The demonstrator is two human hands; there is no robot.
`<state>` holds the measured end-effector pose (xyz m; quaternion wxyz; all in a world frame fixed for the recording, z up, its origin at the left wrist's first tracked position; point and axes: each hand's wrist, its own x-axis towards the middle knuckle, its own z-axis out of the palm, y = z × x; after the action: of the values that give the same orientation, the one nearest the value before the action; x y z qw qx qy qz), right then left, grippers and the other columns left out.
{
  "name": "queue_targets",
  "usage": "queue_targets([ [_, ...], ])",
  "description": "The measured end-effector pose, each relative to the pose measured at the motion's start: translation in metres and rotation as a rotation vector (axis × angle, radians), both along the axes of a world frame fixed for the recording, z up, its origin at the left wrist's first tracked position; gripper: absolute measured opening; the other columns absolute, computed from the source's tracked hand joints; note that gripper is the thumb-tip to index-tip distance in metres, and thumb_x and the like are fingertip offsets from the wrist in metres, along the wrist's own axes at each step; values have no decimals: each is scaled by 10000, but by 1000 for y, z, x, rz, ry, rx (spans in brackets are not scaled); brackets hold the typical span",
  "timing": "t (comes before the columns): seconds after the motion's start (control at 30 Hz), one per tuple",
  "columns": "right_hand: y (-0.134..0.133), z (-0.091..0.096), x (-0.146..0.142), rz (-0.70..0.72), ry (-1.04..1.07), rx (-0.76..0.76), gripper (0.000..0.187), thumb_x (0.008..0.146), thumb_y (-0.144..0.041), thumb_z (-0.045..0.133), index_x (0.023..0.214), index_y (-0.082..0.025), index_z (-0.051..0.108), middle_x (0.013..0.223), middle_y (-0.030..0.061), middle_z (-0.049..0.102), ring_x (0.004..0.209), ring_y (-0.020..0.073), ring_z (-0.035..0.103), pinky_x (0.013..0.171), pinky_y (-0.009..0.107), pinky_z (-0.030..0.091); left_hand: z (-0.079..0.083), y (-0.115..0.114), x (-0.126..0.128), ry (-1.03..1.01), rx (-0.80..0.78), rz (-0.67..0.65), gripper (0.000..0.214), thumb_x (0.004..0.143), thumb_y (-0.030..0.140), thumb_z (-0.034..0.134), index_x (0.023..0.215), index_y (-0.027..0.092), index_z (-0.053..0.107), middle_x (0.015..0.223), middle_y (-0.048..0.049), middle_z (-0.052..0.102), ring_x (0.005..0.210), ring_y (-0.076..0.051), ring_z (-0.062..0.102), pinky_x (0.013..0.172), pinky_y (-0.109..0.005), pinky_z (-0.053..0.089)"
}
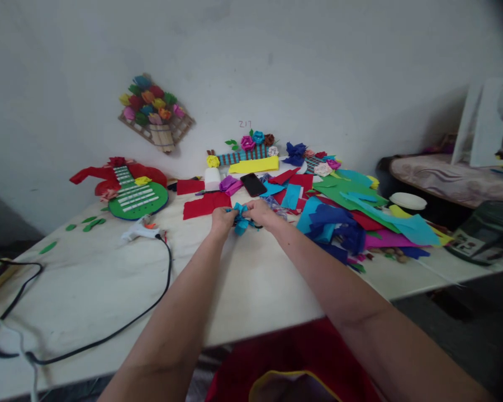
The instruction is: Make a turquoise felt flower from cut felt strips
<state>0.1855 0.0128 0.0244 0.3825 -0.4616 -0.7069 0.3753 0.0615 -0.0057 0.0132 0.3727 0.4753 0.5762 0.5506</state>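
Observation:
Near the middle of the table, both my hands meet around a light-blue paper flower [242, 224]. My left hand [225, 219] pinches its left side, with the fingers closed. From the right, my right hand [257, 212] pinches the upper edge of the same blue paper. Something dark shows just under the flower between my hands, too small to make out. Red paper pieces [201, 206] lie just beyond my left hand. A black phone [252, 185] rests behind the flower.
A white glue gun [141, 229] lies on the left, its black cable [167, 273] looping across the table [109, 290]. Green paper leaves [94, 223] and a guitar-shaped craft [138, 198] are at far left. Coloured paper [339, 223], a white bowl [408, 200] and a dark jar [486, 231] crowd the right.

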Motion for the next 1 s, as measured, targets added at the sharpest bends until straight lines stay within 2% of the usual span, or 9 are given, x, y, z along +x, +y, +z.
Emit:
queue_targets([
  [0.07,-6,2,-4,-90,71,-165,134,590,-141,564,490,-154,475,404,-78,369,388,55,319,412,199,272,-2,1,-2,-8,14,5,160,582,214,593,487,155,478,385,51,415,378,-87,424,431,-214,385],
  [0.17,-11,1,-7,-130,94,-200,173,605,-168,577,491,-160,447,387,-89,330,377,47,284,395,194,231,-5,2,-4,-13,25,20,168,586,221,597,491,155,476,386,55,402,379,-82,421,431,-208,384],
  [0.33,-1,-7,-4,-38,-105,112,59,629,-161,567,576,-154,543,489,-58,463,496,84,434,501,203,361,-4,-1,-7,-21,-19,8,158,575,233,614,505,148,500,384,51,413,385,-89,434,432,-214,390],
  [0.37,2,-8,-3,-5,-127,188,30,625,-136,561,635,-155,582,570,-41,533,565,97,488,560,213,400,-4,-3,-7,-29,-24,-8,155,571,237,616,508,146,507,385,50,419,386,-90,437,432,-215,391],
  [0.43,6,-8,0,62,-151,313,168,615,-88,548,741,-164,628,784,-1,621,739,125,558,703,245,441,-4,-5,-7,-51,-27,-45,151,560,244,619,516,142,517,391,44,437,387,-91,442,430,-216,391],
  [0.5,9,-7,4,127,-178,398,209,613,-67,549,765,-172,645,969,30,622,896,148,566,823,279,431,-4,-7,-8,-69,-28,-76,149,545,248,621,524,138,524,403,34,459,387,-92,444,419,-214,381],
  [0.6,9,-4,10,222,-256,475,187,619,-60,558,724,-177,659,1069,48,594,1008,170,547,903,306,407,-4,-10,-8,-67,-38,-112,156,520,250,626,507,136,520,399,31,457,376,-83,421,393,-205,343],
  [0.73,8,0,16,317,-374,513,222,641,-57,559,779,-186,677,1114,52,580,1022,174,550,911,307,411,-2,-14,-7,-49,-75,-133,140,522,237,615,490,140,519,385,33,440,357,-80,396,378,-208,316],
  [1.0,3,5,24,363,-541,614,171,657,-85,615,739,-221,677,1160,36,580,1071,213,520,905,344,403,-1,-17,-3,32,-136,-184,131,542,188,595,458,149,502,346,45,382,328,-77,363,364,-211,300],
])
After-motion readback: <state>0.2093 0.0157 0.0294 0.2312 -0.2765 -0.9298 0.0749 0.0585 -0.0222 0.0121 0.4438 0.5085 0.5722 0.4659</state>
